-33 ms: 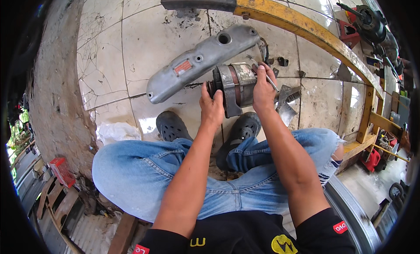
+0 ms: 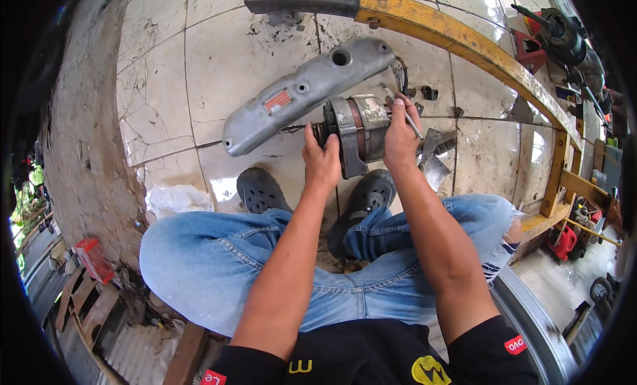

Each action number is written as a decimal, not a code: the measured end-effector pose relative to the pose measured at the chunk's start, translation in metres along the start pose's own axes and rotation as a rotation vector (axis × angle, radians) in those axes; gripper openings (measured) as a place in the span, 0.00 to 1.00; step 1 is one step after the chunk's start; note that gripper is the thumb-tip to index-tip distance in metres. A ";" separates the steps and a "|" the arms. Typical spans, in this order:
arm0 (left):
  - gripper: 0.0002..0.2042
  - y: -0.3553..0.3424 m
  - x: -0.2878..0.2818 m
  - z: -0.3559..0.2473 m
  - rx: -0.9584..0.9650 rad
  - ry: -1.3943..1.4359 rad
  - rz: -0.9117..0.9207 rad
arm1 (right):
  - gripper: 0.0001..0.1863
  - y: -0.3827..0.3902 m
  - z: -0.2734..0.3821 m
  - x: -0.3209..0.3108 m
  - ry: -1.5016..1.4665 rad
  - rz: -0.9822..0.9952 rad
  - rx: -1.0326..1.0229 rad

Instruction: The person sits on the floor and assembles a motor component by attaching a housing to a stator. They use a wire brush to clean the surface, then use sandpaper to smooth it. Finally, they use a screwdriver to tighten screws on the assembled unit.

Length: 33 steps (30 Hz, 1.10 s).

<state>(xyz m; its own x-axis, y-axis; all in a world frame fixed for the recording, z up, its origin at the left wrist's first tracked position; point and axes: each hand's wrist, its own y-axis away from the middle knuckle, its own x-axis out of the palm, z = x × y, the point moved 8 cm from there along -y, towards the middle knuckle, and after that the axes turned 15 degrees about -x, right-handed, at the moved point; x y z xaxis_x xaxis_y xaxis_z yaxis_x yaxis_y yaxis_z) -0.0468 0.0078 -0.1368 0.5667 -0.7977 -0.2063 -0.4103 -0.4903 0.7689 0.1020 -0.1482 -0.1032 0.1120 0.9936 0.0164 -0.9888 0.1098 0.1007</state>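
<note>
A grey metal alternator with a copper-coloured middle band is held up in front of my shins. My left hand grips its left end, fingers wrapped by the pulley. At the other end, my right hand is closed around a slim metal rod-like tool, its tip pointing up and away. The right fingers also rest against the alternator's end, and their exact grip is partly hidden. Just beyond lies a long silver engine valve cover with a round opening and an orange label, slanting across the tiles.
A yellow metal frame arches across the far side and right. Small dark parts and a toothed metal piece lie right of the alternator. A crumpled white plastic bag sits by my left knee, next to a worn wall.
</note>
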 end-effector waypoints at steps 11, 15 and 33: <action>0.61 -0.022 0.015 0.001 -0.251 0.253 0.212 | 0.17 -0.010 -0.010 -0.004 0.074 -0.033 0.045; 0.55 -0.030 0.013 0.021 -0.288 0.295 0.195 | 0.18 -0.006 -0.020 -0.001 0.097 0.102 0.052; 0.45 -0.041 0.004 0.031 -0.286 0.237 0.098 | 0.20 -0.037 -0.026 0.016 -0.034 0.178 0.198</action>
<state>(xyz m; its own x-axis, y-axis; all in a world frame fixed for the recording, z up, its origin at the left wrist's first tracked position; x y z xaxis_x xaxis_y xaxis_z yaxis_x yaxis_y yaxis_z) -0.0501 0.0142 -0.1877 0.6976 -0.7165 -0.0035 -0.2737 -0.2710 0.9228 0.1378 -0.1354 -0.1324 -0.0553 0.9949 0.0838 -0.9552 -0.0771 0.2856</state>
